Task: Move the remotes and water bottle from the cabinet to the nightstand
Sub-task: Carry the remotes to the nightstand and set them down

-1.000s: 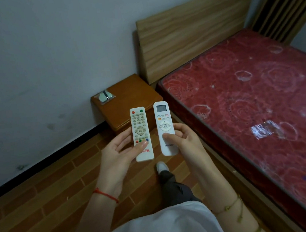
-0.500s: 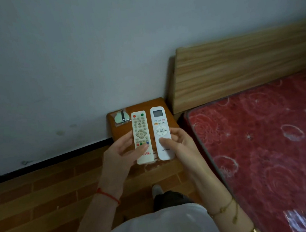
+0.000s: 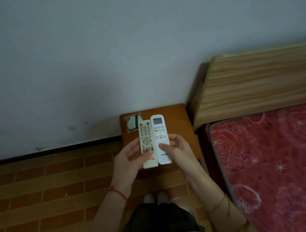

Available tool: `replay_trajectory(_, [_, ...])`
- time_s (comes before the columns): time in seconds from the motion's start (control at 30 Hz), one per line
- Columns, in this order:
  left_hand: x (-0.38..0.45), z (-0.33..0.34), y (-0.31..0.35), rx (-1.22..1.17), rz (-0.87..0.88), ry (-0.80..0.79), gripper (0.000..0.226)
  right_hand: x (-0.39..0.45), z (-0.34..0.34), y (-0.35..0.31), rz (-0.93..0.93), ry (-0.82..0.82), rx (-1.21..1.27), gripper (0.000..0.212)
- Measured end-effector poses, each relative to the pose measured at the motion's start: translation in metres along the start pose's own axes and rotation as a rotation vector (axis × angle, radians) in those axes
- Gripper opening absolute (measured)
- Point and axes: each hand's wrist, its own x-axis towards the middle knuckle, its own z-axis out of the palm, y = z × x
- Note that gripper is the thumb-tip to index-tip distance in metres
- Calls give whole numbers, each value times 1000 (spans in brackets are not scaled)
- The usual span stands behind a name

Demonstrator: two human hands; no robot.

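My left hand (image 3: 129, 156) grips a cream TV remote (image 3: 146, 137) with coloured buttons, thumb across its lower end. My right hand (image 3: 179, 149) grips a white air-conditioner remote (image 3: 160, 132) with a small screen at its top. The two remotes are held side by side, pointing away from me, above the small brown wooden nightstand (image 3: 175, 121) that stands against the wall. No water bottle or cabinet is in view.
A small clear packet with a pale green item (image 3: 133, 123) lies on the nightstand's back left corner. The bed's red mattress (image 3: 277, 159) and wooden headboard (image 3: 262, 82) are to the right. Brick-patterned floor (image 3: 43, 195) lies left. My feet (image 3: 156, 198) stand before the nightstand.
I have stepped up to the nightstand and turned to face it. Both remotes, still gripped, now hover over its top instead of in front of it.
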Motion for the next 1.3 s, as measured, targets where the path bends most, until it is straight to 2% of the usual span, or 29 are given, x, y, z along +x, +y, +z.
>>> replay_trajectory(0.3, [141, 7, -40, 53, -33, 15, 56, 143, 11, 36, 124, 37, -3, 34])
replay_trajectory(0.43, [205, 12, -88, 53, -82, 44, 56, 209, 11, 80, 160, 47, -32, 28])
replay_trajectory(0.63, [280, 10, -173, 71, -193, 83, 60, 293, 11, 160, 148, 50, -225, 32])
replay_trajectory(0.9, [332, 1, -259, 268, -177, 144, 64, 342, 17, 236, 153, 128, -439, 37])
replay_trajectory(1.3, [346, 0, -293, 397, -150, 164, 65, 361, 23, 271, 60, 170, -517, 39])
